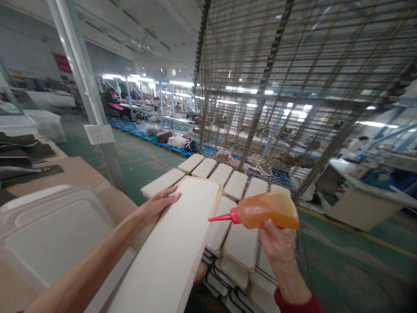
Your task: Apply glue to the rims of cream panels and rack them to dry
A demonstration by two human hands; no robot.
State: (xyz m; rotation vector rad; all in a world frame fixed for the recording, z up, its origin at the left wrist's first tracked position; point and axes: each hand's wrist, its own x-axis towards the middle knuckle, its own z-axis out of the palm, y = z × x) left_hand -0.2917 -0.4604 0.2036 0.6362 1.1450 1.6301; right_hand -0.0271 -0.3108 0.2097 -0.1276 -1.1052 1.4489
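Note:
A long white panel [169,248] with rounded corners slants up from the bottom of the view. My left hand [159,204] grips its left edge, thumb on the top face and the other fingers partly out of sight. In my right hand [278,243] is a squeeze bottle [269,211] of amber liquid, lying almost level. Its red nozzle points left, and the tip is at the panel's right edge. A yellowish line follows the panel's upper right rim. Behind and below it, similar white panels [236,184] with yellowish rims lie in rows.
A tall wire rack [306,87] rises behind the panels. To the left, a brown-covered table [81,174] holds more pale panels [55,239]. A metal post [83,82] carries a socket box [98,134]. Blue pallets [140,134] with bundles stand farther back.

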